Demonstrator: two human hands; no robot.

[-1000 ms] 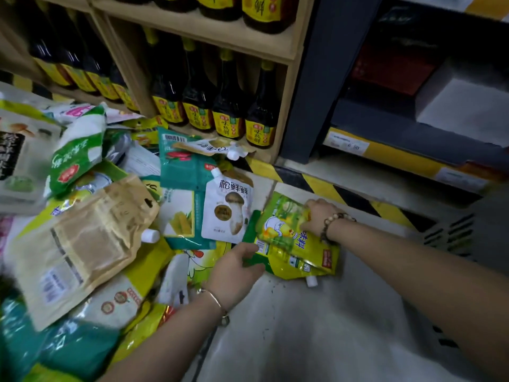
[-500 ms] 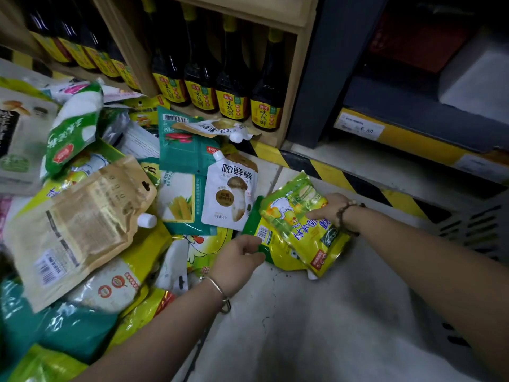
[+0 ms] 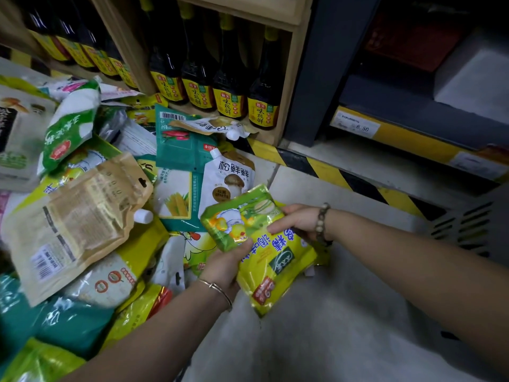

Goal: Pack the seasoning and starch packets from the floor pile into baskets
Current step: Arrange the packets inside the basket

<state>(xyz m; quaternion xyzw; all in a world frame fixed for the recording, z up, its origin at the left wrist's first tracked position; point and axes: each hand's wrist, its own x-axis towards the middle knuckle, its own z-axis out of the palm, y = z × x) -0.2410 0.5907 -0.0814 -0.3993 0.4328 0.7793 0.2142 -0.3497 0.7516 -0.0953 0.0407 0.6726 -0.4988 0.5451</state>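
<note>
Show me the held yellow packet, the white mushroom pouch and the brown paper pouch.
yellow packet (image 3: 271, 257), head view, middle of its front.
white mushroom pouch (image 3: 234, 183), head view, mushroom picture.
brown paper pouch (image 3: 80, 216), head view, printed back panel.

From where I watch, dark sauce bottles (image 3: 230, 86) with yellow labels line a wooden shelf (image 3: 296, 78); yellow-and-black hazard tape (image 3: 327, 170) runs below, near a price tag (image 3: 355, 124) reading 6.50.

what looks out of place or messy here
The packets lie in a jumbled heap on the floor, overlapping at all angles. A tan pouch on top looks creased. The left hand and right hand grip one yellow packet.
</note>
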